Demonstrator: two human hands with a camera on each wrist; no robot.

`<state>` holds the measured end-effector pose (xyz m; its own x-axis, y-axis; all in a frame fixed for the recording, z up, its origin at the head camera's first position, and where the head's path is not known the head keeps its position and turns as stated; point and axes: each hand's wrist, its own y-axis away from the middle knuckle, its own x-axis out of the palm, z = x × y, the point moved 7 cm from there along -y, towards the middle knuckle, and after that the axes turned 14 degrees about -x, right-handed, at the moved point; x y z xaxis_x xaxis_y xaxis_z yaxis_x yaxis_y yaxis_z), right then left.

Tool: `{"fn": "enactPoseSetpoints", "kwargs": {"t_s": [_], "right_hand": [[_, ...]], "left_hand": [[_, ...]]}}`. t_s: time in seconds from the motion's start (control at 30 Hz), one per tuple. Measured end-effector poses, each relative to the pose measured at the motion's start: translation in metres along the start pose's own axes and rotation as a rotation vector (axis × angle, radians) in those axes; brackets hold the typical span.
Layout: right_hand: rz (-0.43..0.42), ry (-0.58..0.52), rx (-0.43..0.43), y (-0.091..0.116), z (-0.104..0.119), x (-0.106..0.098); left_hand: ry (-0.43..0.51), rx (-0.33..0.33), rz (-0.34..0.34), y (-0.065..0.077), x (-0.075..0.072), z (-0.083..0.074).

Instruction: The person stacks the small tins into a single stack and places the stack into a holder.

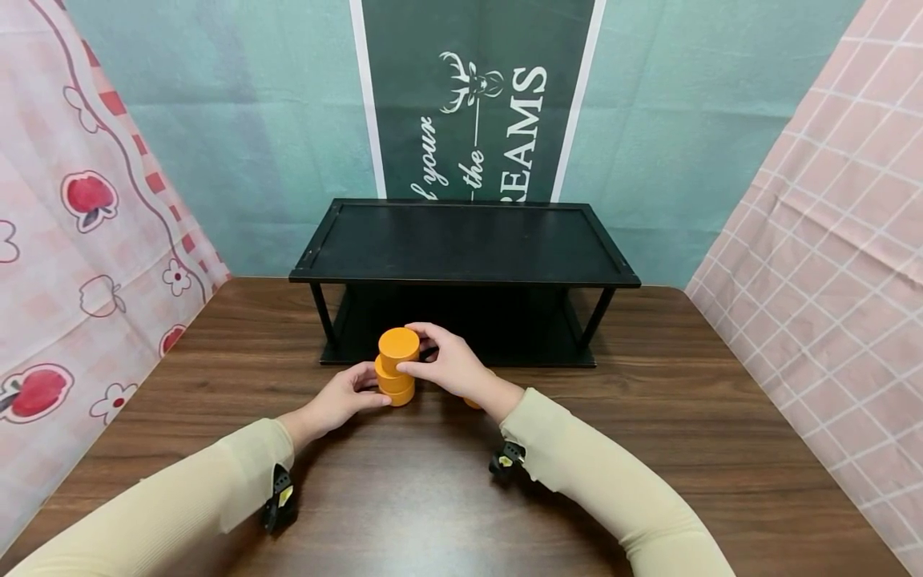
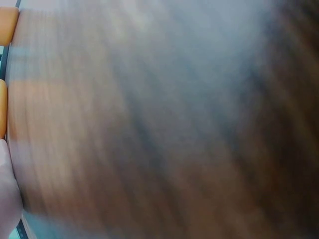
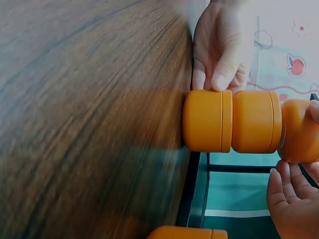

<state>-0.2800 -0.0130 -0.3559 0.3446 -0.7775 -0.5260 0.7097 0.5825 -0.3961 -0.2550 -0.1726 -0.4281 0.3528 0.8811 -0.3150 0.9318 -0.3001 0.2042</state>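
Three small orange lidded jars stand in a stack on the wooden table. My left hand (image 1: 346,401) steadies the bottom jar (image 3: 204,122), thumb at its front and fingers around the far side. Above it sits the middle jar (image 3: 255,122). The top jar (image 1: 399,346) is held by my right hand (image 1: 450,365) between thumb and fingers. In the right wrist view this top jar sits slightly out of line with the two below. Another orange jar (image 3: 187,233) is on the table, mostly hidden behind my right wrist in the head view. The left wrist view is blurred, with orange parts at its edge.
A black two-level rack (image 1: 461,244) stands just behind the stack, its lower shelf near table height. Wood-grain table (image 1: 433,497) surface surrounds the stack. Printed cloths hang at the left, back and right. A small black device (image 1: 280,497) is strapped to each wrist.
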Motion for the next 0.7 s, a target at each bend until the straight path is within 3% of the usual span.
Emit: {"fn": "enactPoseSetpoints", "kwargs": {"t_s": [0.7], "right_hand": [[0.041,0.052,-0.022,-0.0052,-0.0004,0.0107]], "left_hand": [[0.026,0.0,0.004,-0.0036,-0.0004,0.0028]]}}
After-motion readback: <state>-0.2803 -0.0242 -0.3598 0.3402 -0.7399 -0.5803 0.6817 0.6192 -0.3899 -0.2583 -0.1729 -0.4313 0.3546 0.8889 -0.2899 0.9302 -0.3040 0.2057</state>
